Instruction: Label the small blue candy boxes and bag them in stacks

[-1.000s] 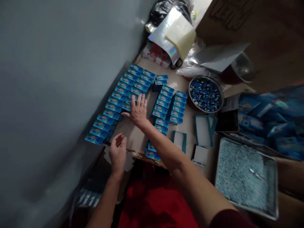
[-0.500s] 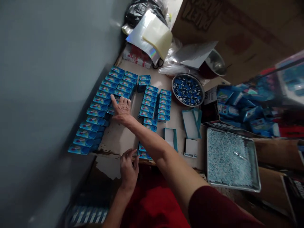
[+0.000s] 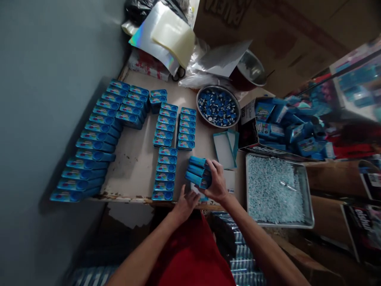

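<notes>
A small stack of blue packs (image 3: 196, 171) is gripped in my right hand (image 3: 218, 182), held tilted over the table's front part. My left hand (image 3: 186, 205) is just below it with fingers apart, close to a white and teal open box (image 3: 197, 192) partly hidden by both hands. Whether the left fingertips touch that box I cannot tell. To the left of my hands stands a front row of blue packs (image 3: 164, 176), with two more short rows (image 3: 163, 125) (image 3: 187, 129) behind it. A long row of packs (image 3: 93, 145) runs along the wall.
A bowl of blue and white pieces (image 3: 218, 106) stands at the back. Teal-edged open boxes (image 3: 224, 150) lie before it. On the right are a carton of blue packages (image 3: 293, 125) and a metal tray of pale blue bits (image 3: 275, 188) with a scoop. A wall (image 3: 44, 99) bounds the left.
My right hand has come back from the left rows with blue packs taken from the second row. My left hand has moved right. The view has shifted, so the table appears further left.
</notes>
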Motion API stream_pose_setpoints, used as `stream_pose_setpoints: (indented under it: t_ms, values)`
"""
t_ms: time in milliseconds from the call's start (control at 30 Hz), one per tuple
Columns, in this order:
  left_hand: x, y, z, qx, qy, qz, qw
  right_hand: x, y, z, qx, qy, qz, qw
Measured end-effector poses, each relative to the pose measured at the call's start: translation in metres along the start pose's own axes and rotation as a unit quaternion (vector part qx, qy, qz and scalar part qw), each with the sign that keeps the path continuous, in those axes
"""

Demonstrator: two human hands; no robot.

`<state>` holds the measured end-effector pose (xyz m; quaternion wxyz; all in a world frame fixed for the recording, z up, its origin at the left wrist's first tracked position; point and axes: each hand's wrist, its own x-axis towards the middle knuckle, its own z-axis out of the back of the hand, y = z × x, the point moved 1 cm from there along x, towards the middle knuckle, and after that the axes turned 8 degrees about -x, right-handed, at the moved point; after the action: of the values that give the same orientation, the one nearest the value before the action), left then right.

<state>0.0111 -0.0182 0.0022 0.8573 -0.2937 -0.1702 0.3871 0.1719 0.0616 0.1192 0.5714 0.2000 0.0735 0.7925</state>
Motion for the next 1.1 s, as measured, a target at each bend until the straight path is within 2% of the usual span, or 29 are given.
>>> stream_pose_setpoints:
  t_ms: [67,167,367,500,600,667,767,833,933,1000,1033,1100]
  values:
    - [0.004,0.009,-0.002,-0.003,0.009,0.004,1.0,-0.002,-0.028,-0.012,-0.032,0.035,0.024,0.999]
    - [0.003,0.013,0.004,-0.02,-0.006,0.056,0.998,0.001,-0.041,-0.018,-0.075,0.076,0.026,0.994]
    - [0.002,0.012,0.009,-0.031,0.016,0.079,0.996,0.028,-0.023,-0.014,-0.126,0.154,0.017,0.98]
    - [-0.004,0.024,-0.001,-0.041,-0.008,0.116,0.992,0.047,-0.014,-0.029,-0.155,0.179,0.034,0.971]
    - [-0.006,0.031,-0.009,-0.044,-0.028,0.137,0.989,0.053,-0.017,-0.043,-0.157,0.187,0.037,0.969]
    - [-0.004,0.028,-0.012,-0.051,-0.033,0.144,0.988,0.054,-0.021,-0.049,-0.164,0.19,0.031,0.968]
    - [0.001,0.013,-0.008,-0.052,-0.033,0.163,0.985,0.054,-0.026,-0.048,-0.185,0.187,0.017,0.965]
    - [0.003,-0.001,0.002,-0.04,-0.051,0.156,0.986,0.059,-0.026,-0.039,-0.196,0.19,0.023,0.962]
    - [-0.006,-0.02,0.034,-0.03,-0.136,0.098,0.985,0.086,-0.01,-0.017,-0.162,0.173,0.031,0.971]
    - [-0.022,-0.028,0.061,-0.028,-0.199,0.072,0.977,0.125,0.018,-0.009,-0.088,0.138,0.035,0.986]
    - [-0.032,-0.029,0.073,-0.026,-0.226,0.077,0.971,0.149,0.036,-0.012,-0.043,0.118,0.046,0.991]
    - [-0.053,-0.027,0.094,-0.02,-0.267,0.123,0.956,0.202,0.078,-0.035,0.005,0.086,0.082,0.993]
